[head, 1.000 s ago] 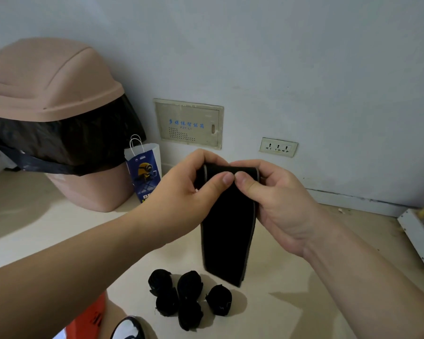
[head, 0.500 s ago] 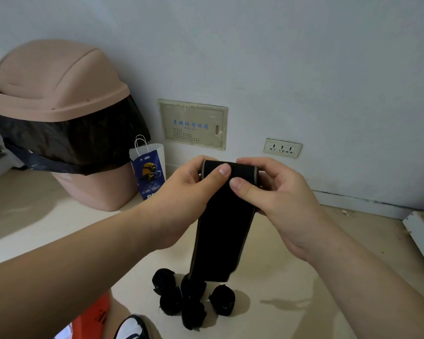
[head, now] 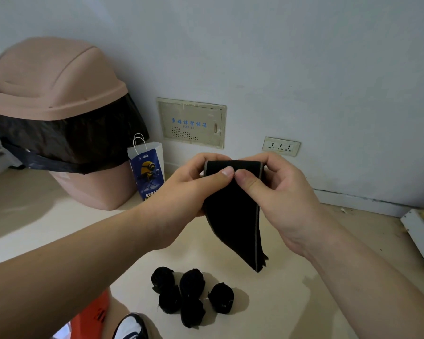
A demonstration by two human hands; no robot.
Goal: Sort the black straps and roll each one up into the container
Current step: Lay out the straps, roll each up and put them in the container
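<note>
Head cam: I see left hand (head: 181,192) and right hand (head: 284,196) pinching the top edge of a black strap (head: 233,216), thumbs touching, just below the wall panel (head: 191,123) marked "FZY-L1". Five rolled straps (head: 191,294) lie on the floor farther below it. Paper bag (head: 148,172) left of the panel reads "BEL", rest hidden.

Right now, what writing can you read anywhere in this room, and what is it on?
"多媒体智能箱" in blue, on the beige wall panel; the small line beneath is too blurred.
"BEL", cut off behind the left hand, on the blue paper bag.
Black marks on the orange thing: unreadable.
</note>
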